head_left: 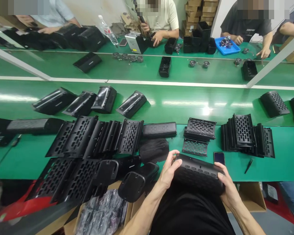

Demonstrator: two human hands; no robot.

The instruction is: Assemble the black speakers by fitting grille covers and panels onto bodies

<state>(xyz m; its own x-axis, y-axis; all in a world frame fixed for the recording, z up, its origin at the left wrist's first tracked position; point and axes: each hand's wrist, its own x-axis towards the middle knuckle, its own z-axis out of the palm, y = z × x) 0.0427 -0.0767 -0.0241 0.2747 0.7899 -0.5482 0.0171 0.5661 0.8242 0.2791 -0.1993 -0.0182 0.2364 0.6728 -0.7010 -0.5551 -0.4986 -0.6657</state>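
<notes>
Speaker case (198, 174): located on the near side of the phone (219, 158) and offset to its left, held between both hands. Expect a stiff shell, probably plastic and fairly light for its bulk. Its dark, smooth finish may slip under dry fingers, and the slotted face could scuff if knocked. Take hold at the two ends, keeping pressure off the slots.

Left hand (168, 173): curled around the left end of the case, thumb on the upper edge. Right hand (227, 187): closed on the right end, nearest the phone, thumb against the case; some of its fingers are hidden. Hands are set well apart, opened only to the thickness of the case.

Right of the phone, a pen (248, 165) lies on the surface (284, 168).
</notes>
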